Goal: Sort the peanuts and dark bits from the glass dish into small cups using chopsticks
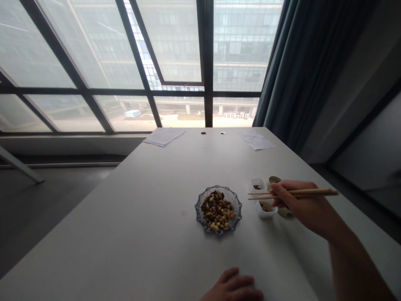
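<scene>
My right hand (293, 200) is closed around a pair of wooden chopsticks (308, 192), which point left. Their tips are slightly apart above two small white plastic cups, and I see nothing between them. The farther cup (254, 182) has dark reddish bits at its bottom; the nearer cup (266, 215) contains pale brown pieces. To the left stands a scalloped glass bowl (200, 223) with a mix of nuts and dark dried pieces (217, 209). My left hand (236, 288) rests on the table in front of the bowl, fingers spread, holding nothing.
Beside the cups are round containers (274, 179), partly hidden by my right hand. Sheets of paper (164, 136) lie at the far left of the white table (140, 217), and another sheet (257, 140) at the far right. Windows and a dark curtain (291, 75) stand beyond.
</scene>
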### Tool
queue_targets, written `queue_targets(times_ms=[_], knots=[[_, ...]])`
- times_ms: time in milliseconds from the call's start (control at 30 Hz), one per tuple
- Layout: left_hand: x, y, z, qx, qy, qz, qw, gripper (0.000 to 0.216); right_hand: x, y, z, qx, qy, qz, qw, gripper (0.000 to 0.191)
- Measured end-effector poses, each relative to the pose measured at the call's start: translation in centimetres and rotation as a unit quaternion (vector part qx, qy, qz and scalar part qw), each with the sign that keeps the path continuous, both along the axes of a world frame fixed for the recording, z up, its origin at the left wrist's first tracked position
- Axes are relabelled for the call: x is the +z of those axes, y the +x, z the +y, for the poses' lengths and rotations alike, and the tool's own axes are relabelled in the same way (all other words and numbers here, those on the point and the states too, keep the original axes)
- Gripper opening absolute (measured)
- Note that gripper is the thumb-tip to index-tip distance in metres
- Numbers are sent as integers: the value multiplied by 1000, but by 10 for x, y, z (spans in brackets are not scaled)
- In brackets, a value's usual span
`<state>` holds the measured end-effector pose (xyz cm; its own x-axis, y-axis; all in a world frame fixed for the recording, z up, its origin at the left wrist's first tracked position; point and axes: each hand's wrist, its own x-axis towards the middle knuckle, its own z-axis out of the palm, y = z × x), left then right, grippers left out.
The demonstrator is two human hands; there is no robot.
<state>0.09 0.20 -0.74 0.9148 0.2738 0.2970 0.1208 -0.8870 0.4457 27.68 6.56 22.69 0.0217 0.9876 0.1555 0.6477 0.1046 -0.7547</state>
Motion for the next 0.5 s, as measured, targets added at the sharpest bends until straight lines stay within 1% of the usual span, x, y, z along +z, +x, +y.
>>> queue_targets(times_ms=[100, 200, 267, 367, 500], knots=[[-3, 1, -1, 4, 16, -3, 1000, 36, -6, -20, 0, 71, -26, -15, 997, 45], [-5, 2, -1, 15, 38, 0, 999, 36, -17, -36, 5, 117, -35, -50, 991, 45], [-7, 2, -2, 17, 44, -1, 999, 36, -26, -42, 10, 139, -50, -51, 988, 43], [-8, 2, -1, 12, 37, -4, 999, 36, -35, -46, 16, 150, -80, -37, 985, 39], [-9, 3, -1, 17, 44, 2, 999, 36, -43, -48, 20, 137, -83, -35, 986, 42]])
